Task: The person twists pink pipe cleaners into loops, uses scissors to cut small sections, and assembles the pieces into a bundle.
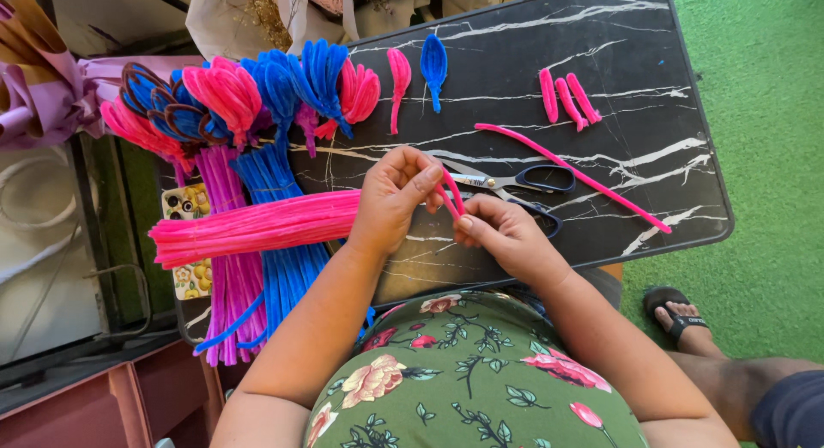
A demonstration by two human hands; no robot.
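Item: one pink pipe cleaner (450,199), fuzzy, folded into a narrow loop, held between both hands above the near edge of the black marble-patterned table (652,165). Handling, as judged: very light; soft in its pile but with a bendable core that should keep whatever shape is pressed into it; not slippery, not fragile, though it kinks readily. It is best taken at the two ends of the fold, where pinching controls the bend. Left hand (390,199): fingers curled inward, thumb and fingertips pinched shut on the upper part of the loop, wrist raised, forearm running back towards the body. Right hand (506,238): placed just below and beside the left, thumb and forefinger closed on the lower end of the same piece, knuckles turned upward. The two hands are nearly touching. Just beyond the grip, blue-handled scissors (524,184) lie flat on the table. Farther beyond the grip, a long straight pink stem (571,175) is laid out, with three short pink folded pieces (566,96) past it. To the left-hand side of the grip, a bundle of straight pink stems (257,229) lies across blue stems (283,242) and purple stems (227,268). Beyond those, finished petal loops (249,92) in pink and blue are heaped. A second person's sandalled foot (678,315) rests on green matting at the right.
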